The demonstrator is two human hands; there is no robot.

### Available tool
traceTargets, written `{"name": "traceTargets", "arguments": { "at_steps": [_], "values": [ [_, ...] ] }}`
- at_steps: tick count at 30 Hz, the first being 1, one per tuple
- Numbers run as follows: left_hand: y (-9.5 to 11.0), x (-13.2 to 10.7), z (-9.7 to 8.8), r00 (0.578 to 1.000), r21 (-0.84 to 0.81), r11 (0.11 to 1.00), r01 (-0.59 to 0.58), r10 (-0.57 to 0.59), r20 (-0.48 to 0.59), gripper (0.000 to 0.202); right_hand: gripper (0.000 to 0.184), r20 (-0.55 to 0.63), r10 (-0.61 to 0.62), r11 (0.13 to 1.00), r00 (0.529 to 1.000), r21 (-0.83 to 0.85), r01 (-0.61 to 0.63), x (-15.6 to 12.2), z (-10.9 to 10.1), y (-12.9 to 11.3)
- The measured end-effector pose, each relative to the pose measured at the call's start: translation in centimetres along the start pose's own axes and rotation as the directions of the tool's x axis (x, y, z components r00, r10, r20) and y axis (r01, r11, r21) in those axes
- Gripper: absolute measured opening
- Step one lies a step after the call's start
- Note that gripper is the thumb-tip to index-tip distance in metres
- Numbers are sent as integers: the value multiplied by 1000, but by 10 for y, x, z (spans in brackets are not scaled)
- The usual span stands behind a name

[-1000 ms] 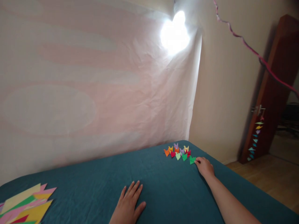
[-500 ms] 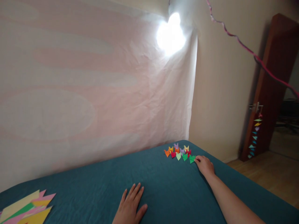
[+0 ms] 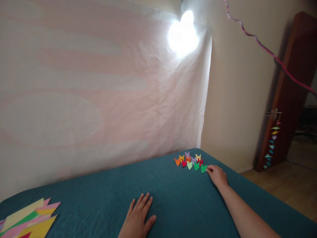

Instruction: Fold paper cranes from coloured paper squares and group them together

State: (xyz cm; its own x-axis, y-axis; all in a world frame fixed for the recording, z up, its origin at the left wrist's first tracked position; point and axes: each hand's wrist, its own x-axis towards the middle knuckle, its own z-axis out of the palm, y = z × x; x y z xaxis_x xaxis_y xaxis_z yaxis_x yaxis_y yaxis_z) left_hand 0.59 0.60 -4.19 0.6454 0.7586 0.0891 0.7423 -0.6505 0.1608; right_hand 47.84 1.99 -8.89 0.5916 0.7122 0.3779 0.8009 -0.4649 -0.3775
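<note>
Origami piece [image 3: 203, 169], green and small, is found near the far right corner of the teal cloth [image 3: 99, 191]; it is touched by the fingertips of the right hand [image 3: 218, 176], whose fingers are loosely curled, though whether the piece is pinched cannot be told; a cluster of folded pieces [image 3: 189, 161] in orange, red, purple, yellow and green is set just beside it, to its left; the left hand [image 3: 138, 218] is laid flat on the cloth, well apart, fingers spread and nothing held; coloured paper sheets [image 3: 27, 218] are fanned at the near left edge; a paper string [image 3: 271, 145] is hung from the door [image 3: 292, 92].
</note>
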Motion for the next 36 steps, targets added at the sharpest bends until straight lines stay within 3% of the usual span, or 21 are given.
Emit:
{"name": "traceTargets", "arguments": {
  "at_steps": [24, 36],
  "values": [
    [-1, 1, 4, 999, 2, 1000, -19, 19, -43, 55, 16, -19, 22, 1000, 1000, -12, -22, 0, 1, 3],
    [3, 1, -1, 1000, -2, 1000, 6, -6, -9, 56, 17, -23, 24, 999, 999, -21, -25, -2, -2, 1]
  ]
}}
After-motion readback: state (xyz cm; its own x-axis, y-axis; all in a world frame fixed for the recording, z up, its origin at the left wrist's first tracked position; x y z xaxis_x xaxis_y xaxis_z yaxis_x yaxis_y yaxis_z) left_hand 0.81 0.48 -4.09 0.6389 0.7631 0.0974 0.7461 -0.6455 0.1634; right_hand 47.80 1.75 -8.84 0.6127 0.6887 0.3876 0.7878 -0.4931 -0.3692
